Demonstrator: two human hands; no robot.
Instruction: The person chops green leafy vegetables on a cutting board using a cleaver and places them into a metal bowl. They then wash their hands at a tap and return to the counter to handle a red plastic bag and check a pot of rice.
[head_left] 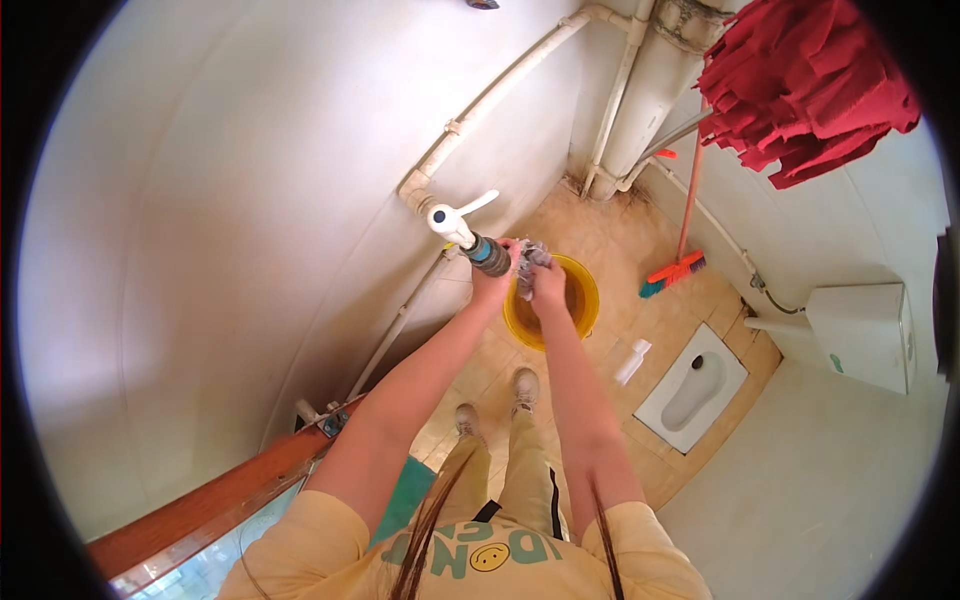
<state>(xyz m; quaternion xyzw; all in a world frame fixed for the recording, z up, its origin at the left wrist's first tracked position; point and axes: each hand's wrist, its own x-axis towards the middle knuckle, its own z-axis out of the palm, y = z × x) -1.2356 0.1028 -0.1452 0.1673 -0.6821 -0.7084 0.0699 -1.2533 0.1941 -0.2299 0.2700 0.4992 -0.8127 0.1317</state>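
Note:
Both my hands meet over a yellow bucket (590, 322) on the floor, below a white tap (452, 222) with its lever sticking out to the right. A crumpled, wet-looking grey cloth (528, 262) is bunched between them. My right hand (547, 286) is closed round the cloth's right side. My left hand (492, 284) grips its left side, partly hidden behind the tap's dark spout fitting (488, 254) with a blue band. Brownish water seems to lie in the bucket.
A squat toilet (692, 388) is set in the tiled floor at right, with a white bottle (633, 361) beside it. An orange broom (675, 272) leans at the far wall. A red mop head (805, 85) hangs upper right. A white cistern (858, 335) is wall-mounted.

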